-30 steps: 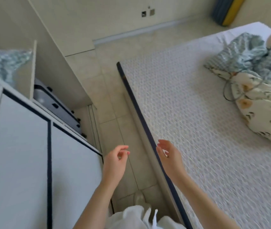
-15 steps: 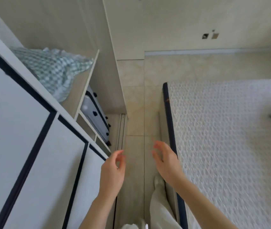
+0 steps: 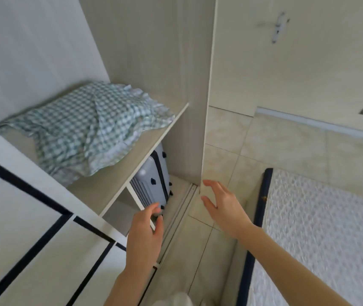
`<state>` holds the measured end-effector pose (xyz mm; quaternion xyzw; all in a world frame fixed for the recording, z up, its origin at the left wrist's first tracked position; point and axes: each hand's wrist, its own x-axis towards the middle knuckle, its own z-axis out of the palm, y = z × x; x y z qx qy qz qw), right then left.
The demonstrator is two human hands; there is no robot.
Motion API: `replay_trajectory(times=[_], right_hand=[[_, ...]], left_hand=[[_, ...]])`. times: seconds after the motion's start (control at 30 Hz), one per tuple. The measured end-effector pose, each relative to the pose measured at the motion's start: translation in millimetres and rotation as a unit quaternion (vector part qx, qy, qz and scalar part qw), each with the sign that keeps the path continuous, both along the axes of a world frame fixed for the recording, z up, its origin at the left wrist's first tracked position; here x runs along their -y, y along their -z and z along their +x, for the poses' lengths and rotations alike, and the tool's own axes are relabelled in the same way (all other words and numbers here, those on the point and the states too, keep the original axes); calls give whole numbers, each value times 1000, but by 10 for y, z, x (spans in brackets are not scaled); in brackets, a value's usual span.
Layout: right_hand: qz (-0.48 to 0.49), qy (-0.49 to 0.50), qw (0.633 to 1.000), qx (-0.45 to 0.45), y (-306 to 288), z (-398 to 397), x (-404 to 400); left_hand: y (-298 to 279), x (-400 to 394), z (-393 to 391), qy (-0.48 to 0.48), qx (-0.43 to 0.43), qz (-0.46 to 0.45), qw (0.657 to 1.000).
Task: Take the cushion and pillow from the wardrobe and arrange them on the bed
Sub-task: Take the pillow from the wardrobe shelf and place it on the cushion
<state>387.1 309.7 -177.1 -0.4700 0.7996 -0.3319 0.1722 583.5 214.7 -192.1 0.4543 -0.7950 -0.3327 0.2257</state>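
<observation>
A green-and-white checked pillow [image 3: 87,131] lies on the open wardrobe's shelf [image 3: 136,160], upper left of my hands. My left hand [image 3: 146,234] hovers below the shelf's front edge, fingers apart, holding nothing. My right hand [image 3: 223,207] is raised in front of the wardrobe's side panel, open and empty. The bed's white textured mattress [image 3: 322,239] with a dark blue edge fills the lower right.
A grey-blue suitcase [image 3: 150,180] stands under the shelf. A white sliding wardrobe door with black lines [image 3: 28,228] covers the lower left. Beige tiled floor [image 3: 231,155] runs between wardrobe and bed. A door with a handle [image 3: 279,27] is at the upper right.
My view has swung left from the bed toward the wardrobe; the bedding on the mattress has left the frame. Both hands have risen nearer the shelf, still empty.
</observation>
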Motion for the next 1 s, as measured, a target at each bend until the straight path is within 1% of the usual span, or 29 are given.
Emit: replay_trajectory(times=[0.13, 0.3, 0.37, 0.47, 0.53, 0.6, 0.67, 0.8, 1.0], right_hand=[[-17, -64, 997, -35, -137, -336, 589], [-26, -144, 986, -74, -189, -599, 1419], [-25, -177, 980, -87, -177, -666, 1792], [-26, -222, 969, -108, -165, -729, 2394], [-20, -260, 957, -129, -154, -742, 2781], [-17, -296, 943, -153, -143, -733, 3128], [-27, -317, 932, -172, -143, -721, 3447], [-55, -325, 922, -202, -114, -723, 3931], [-19, -380, 875, -300, 63, -716, 4350]], left_hand=[[12, 308, -246, -48, 5, 1, 999], [27, 876, -552, -120, 57, 38, 990], [23, 1122, -661, -150, 62, 19, 987], [43, 1511, -804, -180, 83, -38, 979], [61, 1751, -884, -207, 101, -38, 972], [74, 1943, -954, -238, 96, -27, 966], [85, 2136, -1016, -243, 95, -37, 965], [87, 2495, -1077, -228, 167, -71, 957], [150, 2795, -1001, -268, 204, -54, 940]])
